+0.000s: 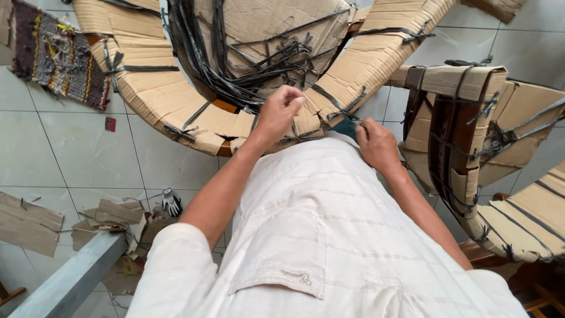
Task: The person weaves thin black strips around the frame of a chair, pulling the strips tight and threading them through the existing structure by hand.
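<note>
Pinching a black plastic strap (pixel 297 132), the left hand (pixel 281 112) had its fingers bunched tight against the curved frame wrapped in cardboard (pixel 176 100). That frame sat at 12 o'clock from the person's white shirt (pixel 329 235). The right hand (pixel 376 144) rested just beside it at 1 o'clock, fingers curled in; I could not tell if it held anything. A second wrapped frame (pixel 465 135) stood at 3 o'clock. Cardboard scraps (pixel 106 218) and a glove (pixel 171 202) lay on the tiled floor (pixel 76 159) at 8 o'clock. A woven mat (pixel 56 53) lay at 10 o'clock.

The left hand (pixel 281 112) hides its fingertips against the cardboard-wrapped frame (pixel 176 112), itself cut off at the top edge.
</note>
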